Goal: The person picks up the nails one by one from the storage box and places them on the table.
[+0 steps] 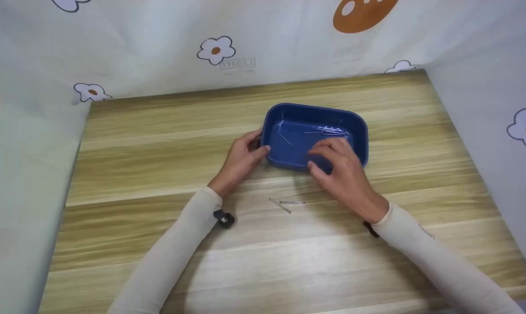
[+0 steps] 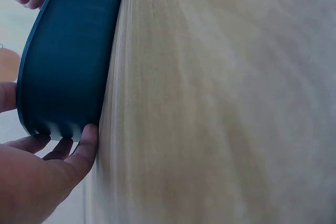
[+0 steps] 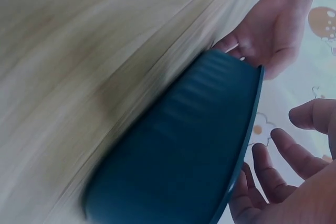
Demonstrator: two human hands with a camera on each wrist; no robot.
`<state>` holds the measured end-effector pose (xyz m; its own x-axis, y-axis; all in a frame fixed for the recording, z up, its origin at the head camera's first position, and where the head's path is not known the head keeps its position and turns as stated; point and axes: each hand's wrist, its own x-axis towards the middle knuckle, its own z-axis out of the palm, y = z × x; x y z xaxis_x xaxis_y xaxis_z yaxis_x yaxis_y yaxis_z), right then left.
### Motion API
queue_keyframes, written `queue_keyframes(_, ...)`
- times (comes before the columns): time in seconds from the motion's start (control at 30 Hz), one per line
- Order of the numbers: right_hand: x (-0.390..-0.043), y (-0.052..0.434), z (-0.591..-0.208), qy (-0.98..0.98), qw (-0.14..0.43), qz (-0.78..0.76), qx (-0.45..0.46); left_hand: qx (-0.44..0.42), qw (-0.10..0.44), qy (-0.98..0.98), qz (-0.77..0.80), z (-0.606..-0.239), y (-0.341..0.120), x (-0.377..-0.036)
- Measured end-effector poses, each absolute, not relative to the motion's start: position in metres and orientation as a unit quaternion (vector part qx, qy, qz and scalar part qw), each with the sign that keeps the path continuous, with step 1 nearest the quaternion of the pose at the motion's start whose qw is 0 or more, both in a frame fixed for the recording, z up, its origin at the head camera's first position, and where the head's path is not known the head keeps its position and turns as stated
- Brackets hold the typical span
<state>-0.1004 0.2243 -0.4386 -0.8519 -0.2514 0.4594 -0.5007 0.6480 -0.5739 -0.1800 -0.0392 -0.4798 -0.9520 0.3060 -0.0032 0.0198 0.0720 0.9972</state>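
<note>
Glossy blue rounded-rectangular tray: before you on the table, slightly right of centre and towards the far side; smooth walls rise to a thin rim, the corners are softly curved, and the outer wall reads as teal in both wrist views.

Your left hand: grips the tray at its left end, thumb at the rim and fingers bent against the outside of the wall.

Your right hand: poised over the near right part of the tray, fingers loosely bent, thumb apart from them, holding nothing that you can see.

Single slim metal nail: lies slanted on the tray's floor, towards the left.

Cluster of slim metal nails: lies on the floor at the far right, shiny and roughly parallel; they overlap too closely for you to count.

Slanted grey metal nail: on the table, on the near side of the tray, its shank straight and thin.

Level grey metal nail: just beside the slanted one, to its right, lying left to right; whether they touch, you cannot tell.

Wood-grain tabletop: pale yellow-brown with darker streaks, bearing a soft sheen near you.

Cream fabric sleeves: close-fitting and smooth on both your forearms.

White printed sheeting: softly rippled beyond the far edge, patterned with outlined flowers with brown centres.
</note>
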Motion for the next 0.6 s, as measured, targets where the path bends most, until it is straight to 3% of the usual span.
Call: queue_keyframes(0.6,-0.126,0.256,-0.445,-0.871,0.223,0.422,0.115,0.107,0.107,0.724,0.673,-0.479,-0.038,-0.179)
